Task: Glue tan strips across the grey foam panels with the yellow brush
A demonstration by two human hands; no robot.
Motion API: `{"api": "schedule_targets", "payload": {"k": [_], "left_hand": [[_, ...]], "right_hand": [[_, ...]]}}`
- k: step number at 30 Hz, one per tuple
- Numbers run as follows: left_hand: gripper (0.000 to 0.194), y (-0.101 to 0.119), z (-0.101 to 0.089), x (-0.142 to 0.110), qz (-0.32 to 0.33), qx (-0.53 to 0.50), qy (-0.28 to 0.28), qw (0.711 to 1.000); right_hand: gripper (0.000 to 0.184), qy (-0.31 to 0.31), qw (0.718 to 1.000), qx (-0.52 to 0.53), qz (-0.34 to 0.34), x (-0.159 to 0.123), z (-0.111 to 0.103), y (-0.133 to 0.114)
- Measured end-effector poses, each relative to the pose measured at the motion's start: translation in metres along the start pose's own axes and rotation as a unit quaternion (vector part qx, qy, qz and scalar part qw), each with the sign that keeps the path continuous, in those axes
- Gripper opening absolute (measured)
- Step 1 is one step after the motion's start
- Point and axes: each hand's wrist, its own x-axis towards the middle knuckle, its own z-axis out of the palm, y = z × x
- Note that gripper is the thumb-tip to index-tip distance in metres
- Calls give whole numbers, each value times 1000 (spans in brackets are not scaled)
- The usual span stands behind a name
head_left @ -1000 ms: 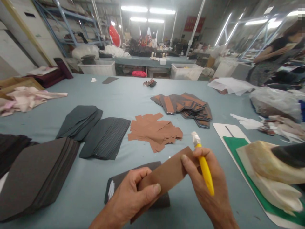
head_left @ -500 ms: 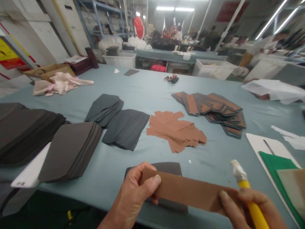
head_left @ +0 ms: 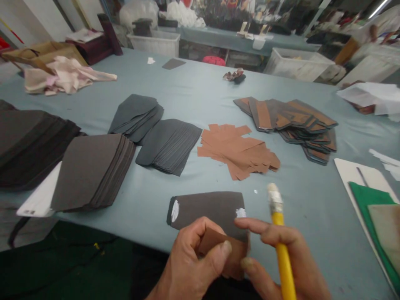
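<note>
My left hand [head_left: 200, 254] pinches a brown strip [head_left: 236, 254], which is bent in front of me, between thumb and fingers. A yellow-handled brush [head_left: 283, 254] with a whitish tip rests in my right hand [head_left: 290, 258], whose thumb and index finger are spread by the strip's right end. Beneath and beyond the strip lies a dark grey panel [head_left: 206, 208], with a white smear at each end. Just past it is a loose pile of brown strips [head_left: 237, 146].
Dark panel stacks [head_left: 90, 166] and bluish-grey pieces [head_left: 168, 143] lie on the left. At right are dark panels with brown bands [head_left: 290, 116] and a white board [head_left: 346, 171] under green material. A pinkish cloth [head_left: 68, 75] and white bins [head_left: 293, 64] are farther back.
The brown strip, held stretched out between both hands, is now bent in my left hand. My right hand has moved left with the brush. The view has tilted down, uncovering the panel's white smears.
</note>
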Motion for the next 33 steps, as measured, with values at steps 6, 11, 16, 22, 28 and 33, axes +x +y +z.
{"api": "schedule_targets", "payload": {"k": [6,11,16,22,28,33], "left_hand": [[43,-19,-18,-23,59,70,133,987],[48,-29,-29,-28,42,32,178,983],[54,-29,-28,-31,19,-18,240,970],[51,-31,-35,-31,1,-27,260,965],[35,-36,-56,-35,1,93,276,957],[24,-30,-71,-27,75,255,319,910]], "right_hand": [[19,-90,987,128,-22,18,49,-18],[18,-148,980,132,-8,18,68,-10],[20,-180,966,171,72,12,87,-16],[14,-226,968,106,-34,19,90,-8],[16,-214,974,19,-67,35,90,-3],[13,-193,979,-2,-64,46,100,1]]}}
